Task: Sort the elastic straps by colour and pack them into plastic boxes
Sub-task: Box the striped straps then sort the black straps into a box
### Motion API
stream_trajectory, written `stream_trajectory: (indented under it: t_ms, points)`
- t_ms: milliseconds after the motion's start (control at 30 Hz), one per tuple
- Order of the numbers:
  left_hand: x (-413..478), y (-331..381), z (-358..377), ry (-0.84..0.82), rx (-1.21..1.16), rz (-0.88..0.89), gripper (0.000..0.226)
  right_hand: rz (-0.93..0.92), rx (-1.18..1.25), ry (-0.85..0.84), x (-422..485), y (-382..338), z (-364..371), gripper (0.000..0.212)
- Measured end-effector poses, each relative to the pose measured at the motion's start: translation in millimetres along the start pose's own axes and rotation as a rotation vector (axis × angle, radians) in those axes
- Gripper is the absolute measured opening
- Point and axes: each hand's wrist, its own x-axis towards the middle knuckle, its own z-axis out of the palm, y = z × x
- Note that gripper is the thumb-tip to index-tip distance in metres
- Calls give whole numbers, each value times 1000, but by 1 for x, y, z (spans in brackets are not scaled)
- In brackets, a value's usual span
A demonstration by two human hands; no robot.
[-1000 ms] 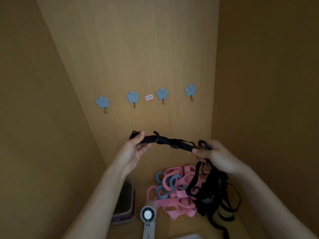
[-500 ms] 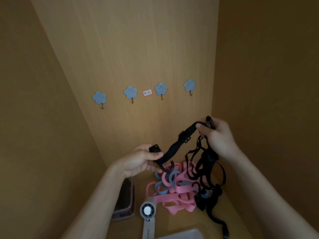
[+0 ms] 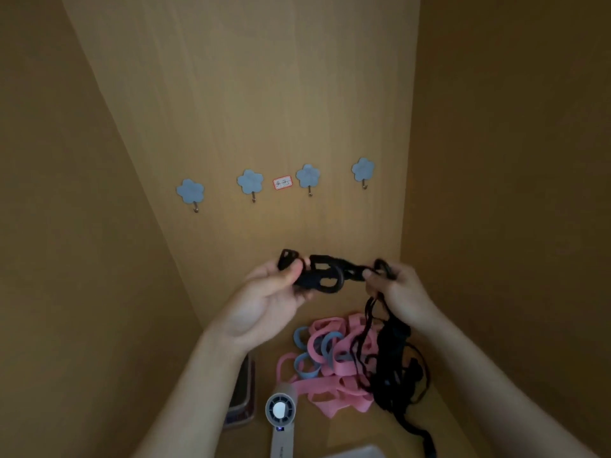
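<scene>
Black elastic strap (image 3: 325,276), being held up in mid-air above the shelf floor, doubled into a short loop. Being pinched at its buckle end by the left hand (image 3: 264,302), thumb and fingers curled round it, and at the other end by the right hand (image 3: 400,292), likewise clamped on it, with a tangle of more black straps (image 3: 393,368) trailing down from that fist. Probably handling as light, limp and springy (stiff only at the plastic fittings), so gripping by the hard parts and gathering the loose webbing looking safest against snagging. Lying below in a heap: pink and blue straps (image 3: 327,368), touching the black tangle. Showing at the bottom edge: a pale box corner (image 3: 357,452), near a small fan (image 3: 280,411)
</scene>
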Motion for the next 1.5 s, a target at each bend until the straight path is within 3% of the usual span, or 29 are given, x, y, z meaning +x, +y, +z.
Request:
stream_trajectory:
  t_ms: [100,167,233,333,433,533,600,700,767,867,933,1000,1067,1133,1200,1300,1367,1500]
  points:
    - [26,7,7,345,11,156,24,24,-84,-169,-38,17,36,23]
    - [41,2,-5,546,210,193,9,-59,-166,-226,-64,12,51,20]
    - [45,-11,-23,636,448,168,5,-133,-238,-253,-80,-2,53,15]
    - [41,-25,-38,671,503,130,7,-188,-289,-287,-83,-28,32,15]
    - [35,-30,-39,597,730,147,3,-254,-334,-282,-74,-53,1,17]
    - [20,-33,-31,236,933,-58,13,-320,-333,-210,-56,-78,-21,25]
    - [8,-30,-25,-49,869,-153,26,-309,-313,-151,-39,-88,-32,24]
    - [-6,-18,-16,-268,523,-160,30,-243,-273,-91,-7,-81,-46,19]
    - [-11,-10,-6,-270,304,-82,29,-160,-245,-104,4,-62,-42,22]
    - [-4,-5,5,-10,60,96,36,-31,-216,-229,-15,-21,-4,14]
    - [7,-4,3,256,161,226,33,-49,-285,-333,-45,8,28,16]
    - [17,-10,-9,475,466,271,24,-91,-366,-371,-71,17,45,16]
    - [22,-25,-22,568,631,259,16,-160,-440,-410,-80,5,46,12]
    - [22,-47,-30,498,696,201,17,-271,-533,-423,-75,-15,38,12]
    - [19,-67,-30,315,706,95,24,-281,-474,-390,-58,-28,23,18]
    - [14,-68,-22,45,713,-20,13,-89,-263,-345,-24,-29,-6,24]
    - [11,-56,-16,-78,735,-72,12,7,-129,-402,-12,-21,-22,15]
    - [1,-41,-2,-207,440,-129,19,175,332,-484,-12,5,-23,20]
